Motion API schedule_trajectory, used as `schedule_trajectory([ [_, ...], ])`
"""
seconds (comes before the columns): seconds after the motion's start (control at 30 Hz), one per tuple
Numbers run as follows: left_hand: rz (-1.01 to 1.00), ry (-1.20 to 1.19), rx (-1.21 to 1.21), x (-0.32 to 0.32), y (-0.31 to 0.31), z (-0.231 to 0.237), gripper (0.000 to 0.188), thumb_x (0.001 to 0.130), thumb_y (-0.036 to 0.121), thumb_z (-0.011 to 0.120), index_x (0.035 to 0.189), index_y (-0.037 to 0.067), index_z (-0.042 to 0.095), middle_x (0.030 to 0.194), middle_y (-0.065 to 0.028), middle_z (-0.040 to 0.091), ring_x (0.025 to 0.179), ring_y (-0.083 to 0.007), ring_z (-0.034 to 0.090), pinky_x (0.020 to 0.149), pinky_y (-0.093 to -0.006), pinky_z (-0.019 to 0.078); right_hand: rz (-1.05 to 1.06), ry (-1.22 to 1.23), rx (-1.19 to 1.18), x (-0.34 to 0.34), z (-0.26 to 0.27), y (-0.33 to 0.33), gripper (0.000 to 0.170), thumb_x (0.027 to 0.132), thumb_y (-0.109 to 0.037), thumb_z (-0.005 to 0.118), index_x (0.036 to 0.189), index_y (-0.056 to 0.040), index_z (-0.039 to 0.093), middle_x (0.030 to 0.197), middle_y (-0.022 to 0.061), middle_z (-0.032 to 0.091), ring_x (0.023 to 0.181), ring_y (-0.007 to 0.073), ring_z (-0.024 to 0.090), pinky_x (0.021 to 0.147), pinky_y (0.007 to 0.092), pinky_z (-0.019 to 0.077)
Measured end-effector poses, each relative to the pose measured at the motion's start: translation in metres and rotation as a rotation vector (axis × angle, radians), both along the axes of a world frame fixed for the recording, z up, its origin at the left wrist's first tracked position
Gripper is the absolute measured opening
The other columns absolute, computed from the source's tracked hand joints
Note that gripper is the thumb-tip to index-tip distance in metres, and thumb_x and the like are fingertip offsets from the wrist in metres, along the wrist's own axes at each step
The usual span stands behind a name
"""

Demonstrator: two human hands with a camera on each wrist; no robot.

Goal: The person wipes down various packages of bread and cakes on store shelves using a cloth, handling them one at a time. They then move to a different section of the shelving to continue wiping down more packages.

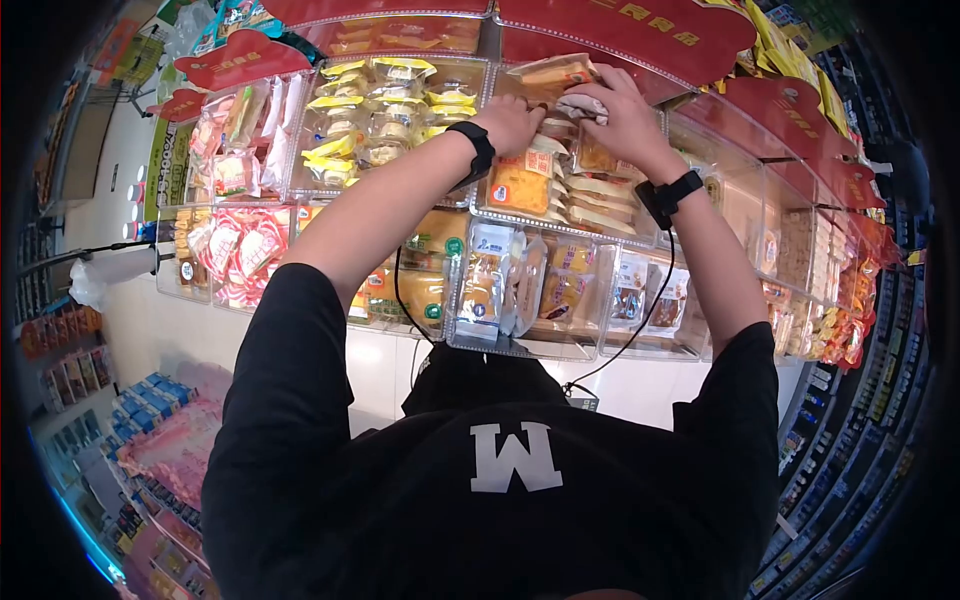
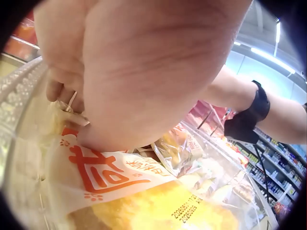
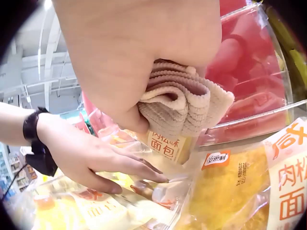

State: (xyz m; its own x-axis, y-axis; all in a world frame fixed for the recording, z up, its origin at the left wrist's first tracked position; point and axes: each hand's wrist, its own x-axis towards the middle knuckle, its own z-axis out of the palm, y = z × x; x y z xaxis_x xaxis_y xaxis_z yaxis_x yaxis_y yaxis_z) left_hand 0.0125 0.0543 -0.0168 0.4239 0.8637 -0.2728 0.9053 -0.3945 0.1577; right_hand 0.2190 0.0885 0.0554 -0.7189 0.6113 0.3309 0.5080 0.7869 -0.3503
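My right hand (image 1: pixel 627 118) grips a folded, ribbed greyish-pink cloth (image 3: pixel 180 103) over the upper part of a clear bin. Behind the cloth stands a wrapped bread pack (image 1: pixel 555 72), leaning at the bin's back. My left hand (image 1: pixel 508 124) reaches into the same bin from the left, its fingers stretched over the bread packs and its fingertips right at their wrappers. Below it lies a yellow bread pack (image 1: pixel 522 185) with red print, large in the left wrist view. Another yellow bread pack (image 3: pixel 228 191) sits below the cloth in the right wrist view.
Clear bin walls (image 1: pixel 478 190) separate the rows of packaged bread. Yellow-topped packs (image 1: pixel 385 110) fill the bin to the left. Red header boards (image 1: pixel 630 30) run along the back. Lower bins hold more packs (image 1: pixel 485 280). A black cable (image 1: pixel 640 335) hangs from the right wrist.
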Motion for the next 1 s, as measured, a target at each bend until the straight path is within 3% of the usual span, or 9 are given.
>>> schedule_trajectory([
  [0.23,-0.053,-0.087,0.098,-0.017,-0.002,0.01,0.032,0.081,0.02,0.066,0.104,-0.002,0.069,0.114,-0.0207,0.065,0.119,-0.0375,0.054,0.105,-0.0442,0.0412,0.12,-0.048,-0.307,0.027,0.019,0.011,0.03,0.074,-0.003,0.068,0.103,-0.0066,0.07,0.116,0.0099,0.061,0.111,0.0276,0.057,0.096,0.0394,0.0461],
  [0.33,-0.058,-0.135,-0.123,-0.012,-0.023,0.015,0.041,0.088,0.032,0.065,0.116,0.002,0.065,0.112,-0.0201,0.064,0.113,-0.0346,0.058,0.099,-0.0436,0.0447,0.146,0.02,-0.42,0.008,0.015,0.017,0.024,0.073,-0.003,0.068,0.097,-0.0026,0.069,0.106,0.0095,0.06,0.1,0.0263,0.061,0.087,0.0373,0.049],
  [0.47,-0.179,-0.019,0.013,-0.005,-0.063,0.023,0.058,0.086,0.044,0.067,0.127,0.004,0.058,0.121,-0.0185,0.06,0.114,-0.0352,0.057,0.099,-0.0426,0.0449,0.263,-0.104,-0.376,-0.03,0.001,0.031,0.024,0.067,-0.007,0.068,0.09,0.0016,0.068,0.096,0.0142,0.064,0.088,0.0298,0.064,0.074,0.0364,0.0513],
  [0.53,-0.113,-0.078,-0.051,-0.002,-0.066,0.024,0.061,0.085,0.044,0.069,0.129,0.004,0.056,0.123,-0.0188,0.058,0.115,-0.0357,0.056,0.1,-0.043,0.0447,-0.044,-0.682,-0.608,-0.055,0.025,0.026,0.028,0.064,-0.007,0.066,0.09,0.0034,0.069,0.086,0.0187,0.068,0.077,0.0323,0.068,0.066,0.0399,0.0538],
  [0.57,-0.08,-0.136,-0.021,-0.003,-0.069,0.022,0.051,0.084,0.043,0.07,0.117,0.005,0.063,0.118,-0.0163,0.06,0.117,-0.0324,0.055,0.1,-0.0438,0.0421,-0.065,-0.724,-0.589,-0.062,0.024,0.029,0.028,0.062,-0.006,0.065,0.087,0.0052,0.069,0.077,0.0208,0.069,0.071,0.0343,0.069,0.06,0.0405,0.0535],
  [0.73,-0.061,-0.144,0.007,-0.003,-0.078,0.031,0.051,0.082,0.039,0.072,0.121,0.006,0.061,0.12,-0.0157,0.059,0.117,-0.0338,0.054,0.1,-0.0434,0.0434,-0.019,-0.786,-0.35,-0.085,-0.009,0.041,0.026,0.063,-0.008,0.07,0.087,0.0028,0.073,0.086,0.0215,0.071,0.08,0.0344,0.071,0.066,0.041,0.056],
  [0.8,-0.042,-0.149,0.011,-0.003,-0.08,0.031,0.053,0.082,0.037,0.072,0.125,0.007,0.06,0.124,-0.0156,0.058,0.118,-0.035,0.054,0.1,-0.0434,0.0441,0.137,-0.775,-0.001,-0.095,-0.028,0.038,0.028,0.065,-0.014,0.074,0.089,-0.0004,0.073,0.091,0.0177,0.072,0.085,0.0337,0.07,0.072,0.0421,0.057],
  [0.83,-0.035,-0.174,0.018,-0.002,-0.08,0.027,0.05,0.082,0.035,0.072,0.122,0.007,0.061,0.123,-0.0156,0.058,0.118,-0.0348,0.053,0.101,-0.0437,0.0436,0.096,-0.739,0.051,-0.097,-0.034,0.031,0.028,0.069,-0.018,0.075,0.094,-0.004,0.073,0.106,0.0135,0.068,0.099,0.0299,0.067,0.083,0.0405,0.0553],
  [1.0,-0.036,-0.356,0.172,-0.01,-0.085,0.007,0.036,0.083,0.03,0.07,0.109,0.005,0.067,0.115,-0.0158,0.058,0.116,-0.0325,0.053,0.101,-0.0459,0.0423,0.1,-0.633,0.063,-0.071,-0.025,0.017,0.027,0.074,-0.013,0.07,0.1,-0.0047,0.072,0.121,0.0091,0.058,0.114,0.0265,0.056,0.092,0.0391,0.0498],
])
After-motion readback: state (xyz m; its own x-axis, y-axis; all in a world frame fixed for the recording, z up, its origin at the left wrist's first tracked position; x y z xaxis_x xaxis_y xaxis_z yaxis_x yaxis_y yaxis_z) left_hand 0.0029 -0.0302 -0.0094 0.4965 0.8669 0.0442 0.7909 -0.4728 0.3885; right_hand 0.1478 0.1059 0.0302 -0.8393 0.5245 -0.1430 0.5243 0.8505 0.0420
